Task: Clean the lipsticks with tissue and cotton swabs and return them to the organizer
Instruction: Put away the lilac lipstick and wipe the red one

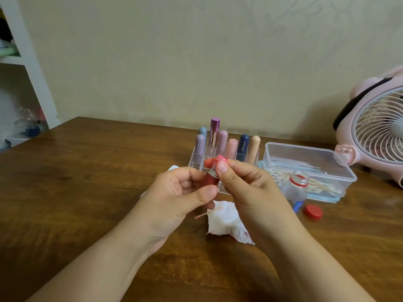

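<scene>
My left hand (185,192) grips the dark red body of an open lipstick (211,178), held upright above the table. My right hand (244,182) pinches a pink-stained bit of tissue (220,159) around the lipstick's top. A crumpled white tissue (226,223) with red marks lies under my hands, with a used cotton swab (207,212) on its edge. Behind my hands stands the clear organizer (194,163) holding several capped lipsticks (231,148).
A clear plastic box (309,166) of cotton swabs sits to the right. In front of it stand an open small bottle (296,186) and its red cap (313,212). A pink fan (379,131) stands at far right, a white shelf (32,83) at far left.
</scene>
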